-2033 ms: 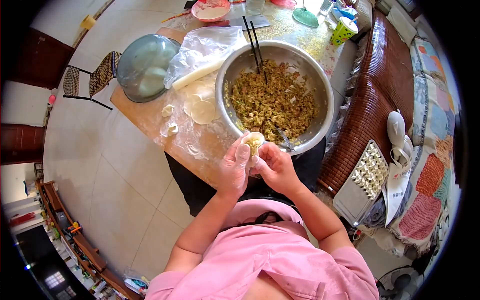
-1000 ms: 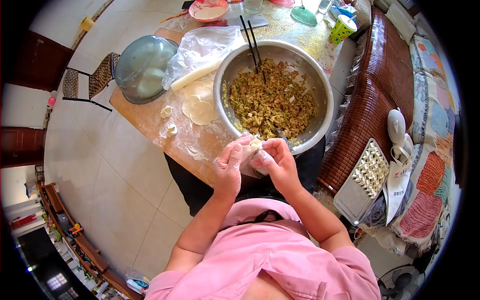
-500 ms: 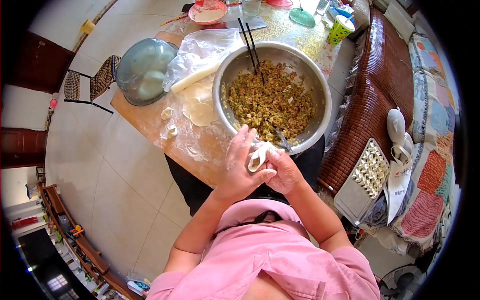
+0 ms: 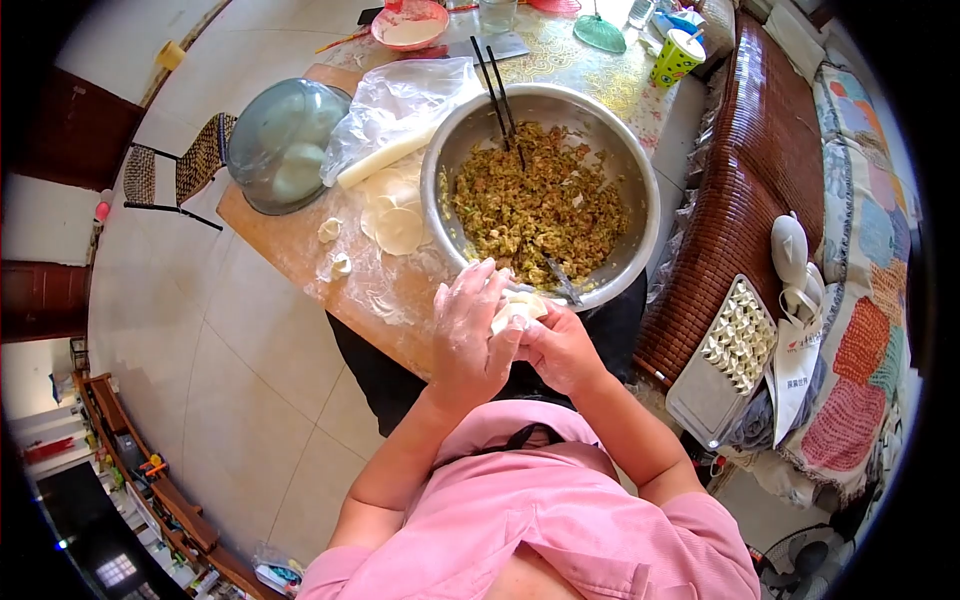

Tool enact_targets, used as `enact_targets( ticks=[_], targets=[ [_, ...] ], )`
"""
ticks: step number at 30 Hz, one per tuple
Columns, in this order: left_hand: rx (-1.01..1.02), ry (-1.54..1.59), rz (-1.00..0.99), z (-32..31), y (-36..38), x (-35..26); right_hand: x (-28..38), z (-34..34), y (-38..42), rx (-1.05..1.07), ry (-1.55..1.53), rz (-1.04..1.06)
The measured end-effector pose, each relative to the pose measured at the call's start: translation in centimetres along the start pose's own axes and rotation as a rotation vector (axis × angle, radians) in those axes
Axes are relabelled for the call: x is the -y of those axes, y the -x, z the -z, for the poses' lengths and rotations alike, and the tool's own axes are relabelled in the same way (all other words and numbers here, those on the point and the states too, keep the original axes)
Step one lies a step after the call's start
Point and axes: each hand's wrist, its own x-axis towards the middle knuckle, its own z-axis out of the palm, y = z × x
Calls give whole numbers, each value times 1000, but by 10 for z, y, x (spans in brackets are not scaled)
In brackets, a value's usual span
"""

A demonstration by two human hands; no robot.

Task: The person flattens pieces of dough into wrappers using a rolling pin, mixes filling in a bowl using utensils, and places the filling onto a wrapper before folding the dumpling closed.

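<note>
A floury white dumpling (image 4: 515, 308) sits between my two hands, just in front of the near rim of the metal bowl (image 4: 648, 215). My left hand (image 4: 466, 335) is dusted with flour; its thumb lies against the dumpling while its fingers reach up beside it. Closed on the dumpling's other side is my right hand (image 4: 560, 348), with its thumb and fingertips pinching the dough. Chopped filling (image 4: 545, 200) lies in the bowl, with black chopsticks (image 4: 497, 90) leaning at the back and a utensil (image 4: 562, 278) at the near side.
Dough wrappers (image 4: 398, 228), a rolling pin (image 4: 385, 160) and small dough pieces (image 4: 330, 230) lie on the floured board (image 4: 270, 225). A glass cover (image 4: 288, 145) stands over dough at left, beside a plastic bag (image 4: 400, 105). At right, a tray (image 4: 700, 405) of dumplings rests on the sofa (image 4: 770, 150).
My left hand has turned more upright and shifted slightly left. The dumpling's open fold no longer shows, and my right hand has come closer around it.
</note>
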Motion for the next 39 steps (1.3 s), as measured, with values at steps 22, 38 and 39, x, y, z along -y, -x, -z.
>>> enact_targets(
  ticks=[22,38,39],
  targets=[
    [-236,41,-291,15,4,-15,29,-15,10,414,885,659],
    [173,602,-35,14,4,-21,61,-20,8,521,1093,212],
    [181,645,1,14,4,-21,62,-22,9,542,1102,222]
  ],
)
